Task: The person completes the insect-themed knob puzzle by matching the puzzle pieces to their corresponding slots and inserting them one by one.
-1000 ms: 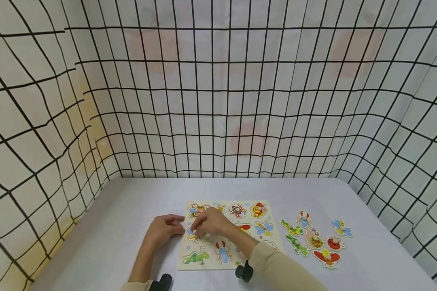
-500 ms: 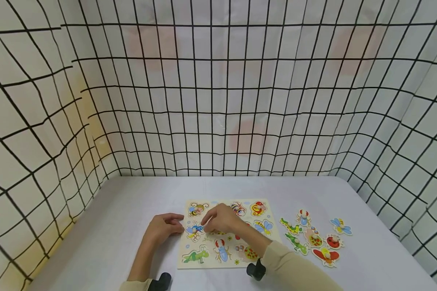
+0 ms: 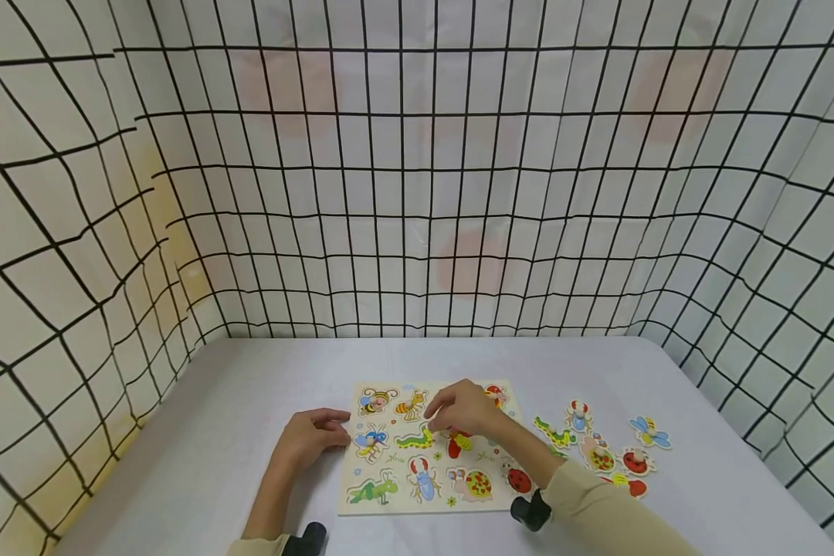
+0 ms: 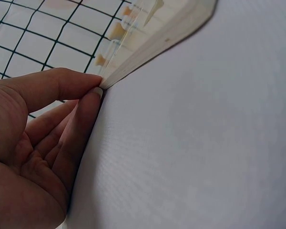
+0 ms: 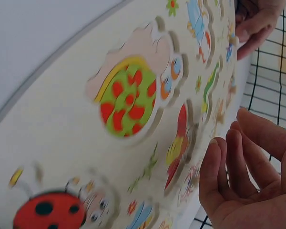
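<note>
A wooden insect puzzle board (image 3: 452, 502) lies flat on the table. Along its left edge, my left hand (image 3: 310, 437) touches the side with thumb and fingertips; the left wrist view has those fingertips (image 4: 96, 90) right at the edge. My right hand (image 3: 462, 408) hovers over the board's middle, fingers loosely bent and holding nothing, as the right wrist view shows. A mosquito piece (image 3: 371, 440) with a knob sits in the left column, below a bee piece (image 3: 375, 400). Beside the bee is a wasp piece (image 3: 411, 404). My right hand hides part of the top row.
Several loose knobbed pieces lie right of the board, among them a caterpillar (image 3: 554, 432), a beetle (image 3: 578, 417), a snail (image 3: 599, 455), a ladybug (image 3: 635, 461) and a blue-winged insect (image 3: 649, 432). A wall with black grid lines (image 3: 417, 255) stands behind the table.
My right hand has left the mosquito piece and moved right across the board, uncovering the mosquito, the wasp and the caterpillar picture. My left hand stays at the board's left edge.
</note>
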Tool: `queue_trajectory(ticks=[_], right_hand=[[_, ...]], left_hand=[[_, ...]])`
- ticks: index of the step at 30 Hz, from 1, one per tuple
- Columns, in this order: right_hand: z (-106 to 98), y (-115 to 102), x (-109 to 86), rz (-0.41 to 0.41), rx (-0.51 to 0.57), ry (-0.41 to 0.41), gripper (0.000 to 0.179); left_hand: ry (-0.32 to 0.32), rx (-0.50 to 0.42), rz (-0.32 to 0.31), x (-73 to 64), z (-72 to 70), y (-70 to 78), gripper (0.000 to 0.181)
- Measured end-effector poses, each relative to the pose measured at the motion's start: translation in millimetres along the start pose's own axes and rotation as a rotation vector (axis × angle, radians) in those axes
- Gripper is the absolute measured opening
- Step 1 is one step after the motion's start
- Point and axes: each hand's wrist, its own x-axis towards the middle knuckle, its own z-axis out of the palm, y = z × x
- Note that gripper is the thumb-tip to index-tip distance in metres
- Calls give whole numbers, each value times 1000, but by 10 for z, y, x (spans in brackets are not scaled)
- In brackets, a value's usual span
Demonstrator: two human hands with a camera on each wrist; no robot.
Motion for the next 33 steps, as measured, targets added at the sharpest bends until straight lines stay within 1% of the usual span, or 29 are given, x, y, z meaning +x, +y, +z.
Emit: queue_trajectory(ticks=[3,9,16,21,24,28,33], right_hand=[[-120,73,-58,-11,-26,27,13],[-360,188,-176,46,-65,83,14],[-633,286,-335,64,-34,67,19],[-757,302,-398,131,-37,73,20],[-816,321,-441,167,-57,76,22],[-913,386,-501,175,-87,89,21],[-1020,515,-577,175,-110,106,19]], left_hand=[[-4,-9,-5,2,6,1,34],[-5,-21,-5,6,14,0,35],[-1,-22,-1,7,24,-13,34],[-1,-28,7,7,29,-13,34],[-5,-34,11,7,31,-9,35],[-10,-39,9,7,27,-7,35],[-4,-37,-2,15,20,-25,35]])
